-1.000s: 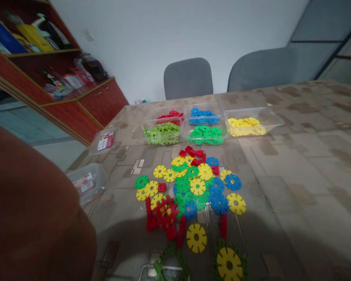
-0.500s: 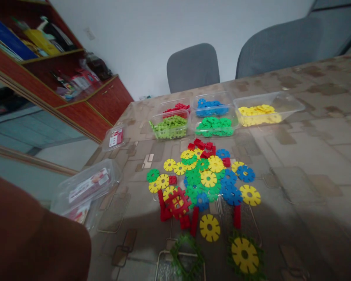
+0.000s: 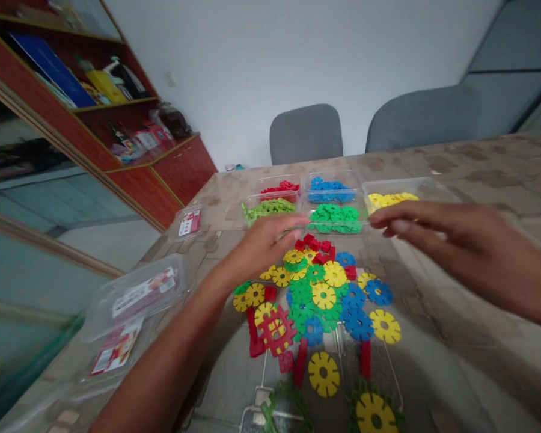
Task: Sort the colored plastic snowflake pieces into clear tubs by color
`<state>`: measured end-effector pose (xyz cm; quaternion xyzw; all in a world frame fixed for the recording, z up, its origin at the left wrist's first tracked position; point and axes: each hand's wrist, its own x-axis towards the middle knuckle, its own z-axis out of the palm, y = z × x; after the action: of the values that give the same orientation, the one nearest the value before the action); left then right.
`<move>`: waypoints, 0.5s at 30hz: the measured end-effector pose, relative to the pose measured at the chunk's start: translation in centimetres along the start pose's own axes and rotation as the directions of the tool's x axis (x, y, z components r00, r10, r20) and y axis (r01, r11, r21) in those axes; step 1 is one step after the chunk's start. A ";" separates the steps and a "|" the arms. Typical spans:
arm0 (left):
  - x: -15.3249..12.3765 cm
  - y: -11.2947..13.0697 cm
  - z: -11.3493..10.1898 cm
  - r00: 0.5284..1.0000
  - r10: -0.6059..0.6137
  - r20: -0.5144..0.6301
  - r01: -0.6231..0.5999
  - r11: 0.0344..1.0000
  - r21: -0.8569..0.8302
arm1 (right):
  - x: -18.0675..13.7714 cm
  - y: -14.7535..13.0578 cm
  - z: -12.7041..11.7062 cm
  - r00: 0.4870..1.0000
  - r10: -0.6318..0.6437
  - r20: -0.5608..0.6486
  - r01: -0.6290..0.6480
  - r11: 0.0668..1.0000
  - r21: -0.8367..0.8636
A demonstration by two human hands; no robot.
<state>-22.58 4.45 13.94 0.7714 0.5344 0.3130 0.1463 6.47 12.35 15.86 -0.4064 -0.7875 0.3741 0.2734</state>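
My left hand (image 3: 270, 240) hovers over the front of the green-piece containers, its fingers stretched out to the right and nothing in them. Opposite it, my right hand (image 3: 451, 240) reaches in from the right, fingers pointing left, empty, partly covering the container of yellow pieces (image 3: 392, 199). Below and between them lies a pile of notched plastic discs: a yellow disc (image 3: 324, 296), a green disc (image 3: 301, 290) and a blue disc (image 3: 359, 322) among several more. Red blocks (image 3: 315, 243) sit at its far edge, and a red square lattice piece (image 3: 276, 331) at its near left.
Clear containers hold light-green pieces (image 3: 270, 208), green discs (image 3: 334, 218), red pieces (image 3: 282, 189) and blue pieces (image 3: 329, 189). Clear lids (image 3: 139, 288) lie at left. Nearest me are a yellow disc on a green frame (image 3: 375, 414) and a green frame (image 3: 270, 415). Grey chairs (image 3: 306, 135) stand beyond the table.
Both hands have come into view over the table and reach toward the containers; before, only a blurred arm showed at left. The view has tilted up slightly.
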 end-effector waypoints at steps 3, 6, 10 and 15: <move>0.1 -2.1 2.6 0.985 0.050 0.166 -0.073 0.988 0.133 | 1.3 3.5 3.0 0.921 -0.270 0.280 0.319 0.936 -0.148; -0.1 -3.6 4.2 0.975 -0.005 0.221 -0.043 0.976 0.212 | 1.7 7.3 5.1 0.841 -0.304 0.447 0.417 0.891 -0.178; -0.3 -3.4 3.7 0.971 -0.059 0.231 0.010 0.978 0.207 | 1.6 8.3 6.2 0.841 -0.327 0.432 0.438 0.879 -0.188; -0.1 -2.7 2.8 0.969 0.007 0.248 -0.027 0.997 0.078 | 2.1 6.1 6.9 0.867 -0.353 0.351 0.433 0.884 -0.179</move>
<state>-22.75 5.72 10.24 0.8142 0.5175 0.1940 0.1778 2.98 13.95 7.20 -0.2039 -0.9279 0.2656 0.1640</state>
